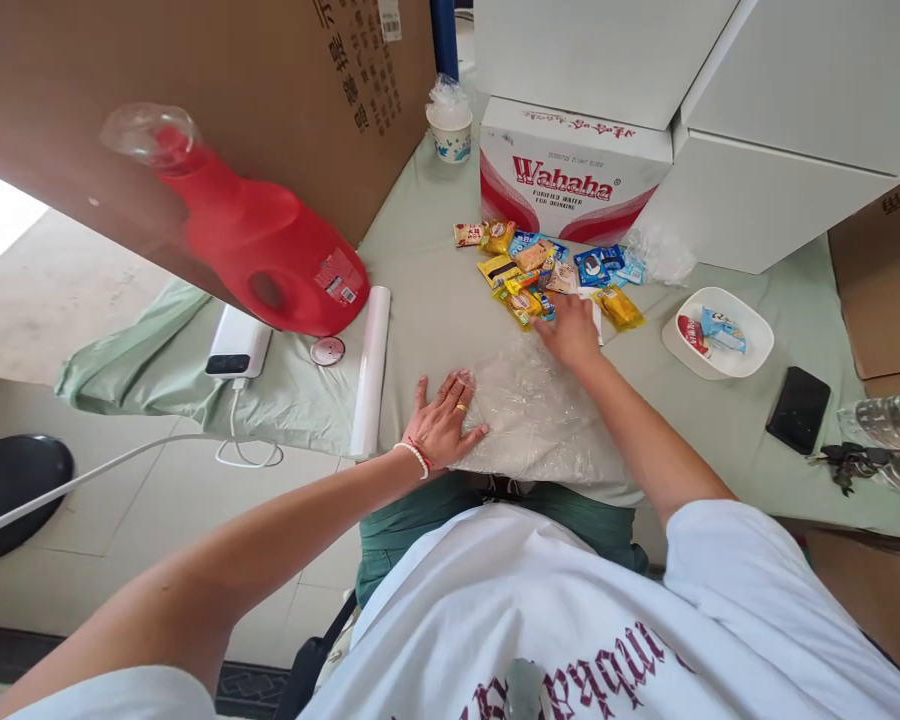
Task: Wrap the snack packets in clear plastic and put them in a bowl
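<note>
My left hand (441,425) lies with spread fingers on the left edge of a clear plastic sheet (532,420), which is spread over the cloth at the table's front. Beyond the sheet, my right hand (572,330) reaches to the near side of a pile of small wrapped snacks (532,255), its fingertips at the wrappers. Whether those fingers grip a packet is hidden. A yellow packet (619,308) lies just right of this hand, and blue packets (600,265) lie behind it.
A white bowl (757,345) with packets and a black phone (798,410) are at right. Behind the pile stands a Wahaha box (570,180). At left are a red jug (270,250), a film roll (371,370) and a white power bank (238,345). A paper cup (450,135) stands behind.
</note>
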Demonstrator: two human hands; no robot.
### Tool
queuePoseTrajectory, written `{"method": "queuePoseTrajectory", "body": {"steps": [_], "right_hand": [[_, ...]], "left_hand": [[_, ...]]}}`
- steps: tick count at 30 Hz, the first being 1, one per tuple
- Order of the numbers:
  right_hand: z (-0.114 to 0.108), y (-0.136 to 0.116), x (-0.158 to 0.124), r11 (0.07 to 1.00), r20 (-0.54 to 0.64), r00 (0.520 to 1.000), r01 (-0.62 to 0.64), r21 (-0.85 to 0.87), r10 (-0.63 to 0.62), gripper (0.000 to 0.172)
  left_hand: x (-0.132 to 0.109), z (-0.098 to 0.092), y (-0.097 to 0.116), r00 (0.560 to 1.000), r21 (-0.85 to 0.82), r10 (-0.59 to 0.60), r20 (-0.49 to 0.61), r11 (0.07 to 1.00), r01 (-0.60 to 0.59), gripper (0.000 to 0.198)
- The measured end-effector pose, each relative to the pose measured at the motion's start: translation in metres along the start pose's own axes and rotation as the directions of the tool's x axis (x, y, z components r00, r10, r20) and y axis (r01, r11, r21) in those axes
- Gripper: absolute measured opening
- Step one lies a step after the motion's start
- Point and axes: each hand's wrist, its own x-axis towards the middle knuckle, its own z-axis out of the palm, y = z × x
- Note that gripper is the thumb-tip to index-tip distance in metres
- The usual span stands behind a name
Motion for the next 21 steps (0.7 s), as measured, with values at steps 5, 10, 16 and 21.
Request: {"method": "queuePoseTrajectory", "body": {"steps": [5,10,16,21], "right_hand": [[0.029,-0.037,0.031,0.988,0.106,0.994,-0.01,-0.152,0.026,0.047],[-0.014,-0.007,0.023,0.999,-0.033,0.999,-0.037,0.015,0.038,0.037],[-0.071,0.028,-0.034,0.763,0.183,0.98,-0.179,0.621,0.081,0.041],[-0.042,0.006,-0.082,0.881,0.517,0.855,-0.218,0.42,-0.035,0.037]], "left_hand": [[-0.001,0.002,-0.003,1.0,0.06,0.014,0.017,0.998,-0.015,0.085],[-0.003,0.009,-0.009,1.0,0.178,0.005,0.002,0.984,-0.005,0.1],[-0.004,0.01,-0.015,1.0,0.193,0.026,-0.01,0.981,-0.024,0.098],[-0.001,0.009,-0.008,0.998,0.205,-0.051,-0.029,0.977,0.055,0.082]]}}
